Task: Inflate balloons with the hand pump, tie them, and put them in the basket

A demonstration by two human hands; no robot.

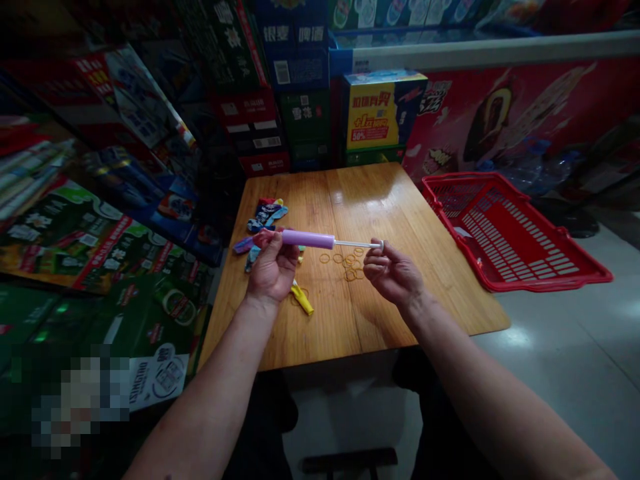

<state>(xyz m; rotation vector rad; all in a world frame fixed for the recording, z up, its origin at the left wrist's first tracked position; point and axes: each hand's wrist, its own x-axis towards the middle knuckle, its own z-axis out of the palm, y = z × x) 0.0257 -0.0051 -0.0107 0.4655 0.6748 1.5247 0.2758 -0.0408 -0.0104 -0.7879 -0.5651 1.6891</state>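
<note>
A purple hand balloon pump (pixel 309 240) is held level above the wooden table (pixel 390 300), its white rod drawn partly out to the right. My left hand (pixel 273 270) is closed round the pump's front end, where a limp red balloon (pixel 265 236) sits at the nozzle; how it is fitted there is hidden by my fingers. The rod's white end is pinched in my right hand (pixel 393 270). Under the pump lie several yellowish rubber bands (pixel 352 263). A yellow balloon (pixel 302 300) rests near my left wrist, and patterned balloons (pixel 267 215) are heaped behind my left hand.
A red shopping basket (pixel 520 233) stands right of the table. Stacked drink cartons (pixel 300 80) rise behind it, with a yellow and blue box (pixel 383 110) among them. More green cartons (pixel 150 300) crowd the left side. Part of a dark stool (pixel 350 460) shows below.
</note>
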